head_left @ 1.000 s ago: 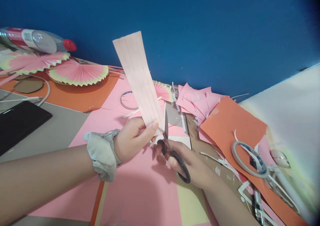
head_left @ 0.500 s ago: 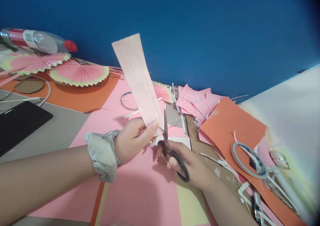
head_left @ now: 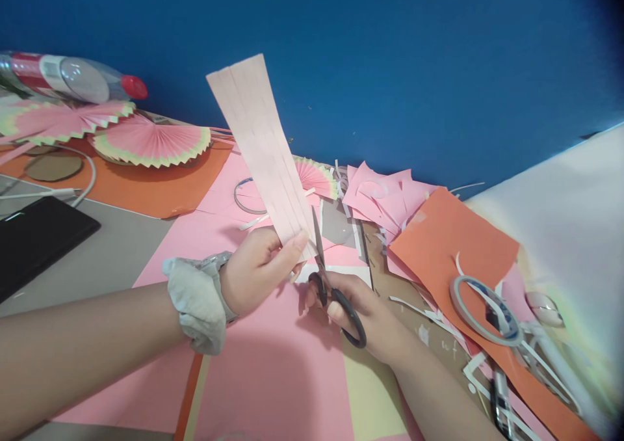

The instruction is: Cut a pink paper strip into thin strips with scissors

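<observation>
In the head view my left hand (head_left: pixel 260 268) pinches the lower end of a long pale pink paper strip (head_left: pixel 260 145), thumb on top. The strip tilts up and to the left, with faint lines along its length. My right hand (head_left: pixel 363 311) has its fingers through the black handles of a pair of scissors (head_left: pixel 319 249). The blades point upward beside the strip's lower right edge; whether they touch it I cannot tell. Below both hands lies a large pink paper sheet (head_left: pixel 263 376) on the desk.
Folded pink paper fans (head_left: pixel 153 142) and a plastic bottle (head_left: pixel 85 80) lie at the back left, near a black phone-like slab (head_left: pixel 46 246). To the right are orange paper (head_left: pixel 453 239), a tape roll (head_left: pixel 455 298), a cutter (head_left: pixel 500 399) and scraps. A blue wall (head_left: pixel 341 57) stands behind.
The paper strip has tipped slightly further left in my left hand. The scissors have shifted a little left, their blades now leaning more to the left.
</observation>
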`<state>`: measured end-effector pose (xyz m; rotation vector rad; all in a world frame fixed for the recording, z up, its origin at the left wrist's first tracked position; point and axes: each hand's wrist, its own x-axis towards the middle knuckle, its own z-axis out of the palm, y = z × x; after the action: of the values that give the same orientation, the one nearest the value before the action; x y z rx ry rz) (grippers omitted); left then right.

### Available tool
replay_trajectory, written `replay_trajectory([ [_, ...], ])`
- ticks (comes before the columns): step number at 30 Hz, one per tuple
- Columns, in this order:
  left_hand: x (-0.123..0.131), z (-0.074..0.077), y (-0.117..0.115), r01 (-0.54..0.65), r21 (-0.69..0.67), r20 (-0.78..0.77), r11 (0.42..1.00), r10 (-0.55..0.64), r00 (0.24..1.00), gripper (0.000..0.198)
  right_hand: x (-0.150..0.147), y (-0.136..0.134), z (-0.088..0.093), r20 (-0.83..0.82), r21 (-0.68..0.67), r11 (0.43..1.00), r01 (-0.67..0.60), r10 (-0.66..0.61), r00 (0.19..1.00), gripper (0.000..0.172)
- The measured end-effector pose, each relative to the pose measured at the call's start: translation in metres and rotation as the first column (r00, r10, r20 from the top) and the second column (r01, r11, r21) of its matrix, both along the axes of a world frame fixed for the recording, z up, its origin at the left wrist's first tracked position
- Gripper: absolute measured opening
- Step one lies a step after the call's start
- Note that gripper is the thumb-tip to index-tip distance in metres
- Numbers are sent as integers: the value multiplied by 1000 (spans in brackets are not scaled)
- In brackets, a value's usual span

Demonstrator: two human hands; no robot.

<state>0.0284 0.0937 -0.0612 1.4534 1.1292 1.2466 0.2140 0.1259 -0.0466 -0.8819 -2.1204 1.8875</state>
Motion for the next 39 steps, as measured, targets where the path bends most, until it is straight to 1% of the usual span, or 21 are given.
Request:
replay_trajectory([
  [4,0,0,-1,-1,-49,85,999,5,996,43,-1,0,0,-9,0,1000,14,-14,1000,50],
  [6,1,1,-1,-10,-58,142,998,18,990,43,-1,0,0,-6,2,1000,19,-19,1000,49],
  [8,1,1,-1,-14,-62,167,998,24,986,43,-2,-1,0,-10,0,1000,21,-21,1000,49],
  [13,1,2,-1,-41,-79,142,996,52,989,42,-1,-1,-1,-5,-10,999,46,-47,999,50],
  [21,2,3,-1,-73,-100,123,992,85,989,41,-1,0,-2,3,-18,999,35,-35,999,49],
  [26,2,3,0,-79,-77,89,994,86,992,42,-1,1,-4,15,-31,999,40,-39,999,50],
  [35,2,3,-1,-74,-83,103,994,83,991,42,-1,2,-4,13,-53,997,52,-52,999,46],
  [39,2,3,-1,-78,-63,91,995,84,992,42,-1,2,-5,16,-71,996,51,-50,999,46],
])
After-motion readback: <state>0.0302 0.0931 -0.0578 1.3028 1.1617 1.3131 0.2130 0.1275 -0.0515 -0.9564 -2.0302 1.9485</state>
